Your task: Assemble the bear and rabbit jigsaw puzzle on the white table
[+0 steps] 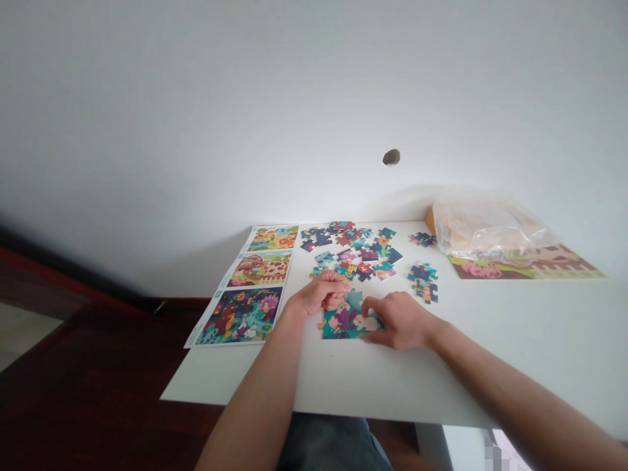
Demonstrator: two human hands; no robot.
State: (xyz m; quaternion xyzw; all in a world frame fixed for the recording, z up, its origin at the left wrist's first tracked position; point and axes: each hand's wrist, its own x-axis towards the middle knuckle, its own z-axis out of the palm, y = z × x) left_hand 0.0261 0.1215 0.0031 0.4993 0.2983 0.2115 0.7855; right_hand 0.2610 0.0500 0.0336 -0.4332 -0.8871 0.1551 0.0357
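A joined block of jigsaw puzzle pieces (345, 322), with a white rabbit and purple leaves on teal, lies flat on the white table. My left hand (326, 292) is closed in a fist at the block's upper left edge. What it holds, if anything, is hidden by its fingers. Bent over the block's right side is my right hand (400, 319), its thumb at the lower edge and its index finger on top, gripping the puzzle there. Loose jigsaw pieces (366, 254) lie in a cluster just beyond both hands.
A sheet with three printed pictures (240, 314) lies at the left edge of the table (343, 386). More pieces (424, 281) sit right of the cluster. A clear plastic bag (490, 226) rests on a farm picture board (530, 263) at the back right. Behind stands a wall with a hole (391, 157).
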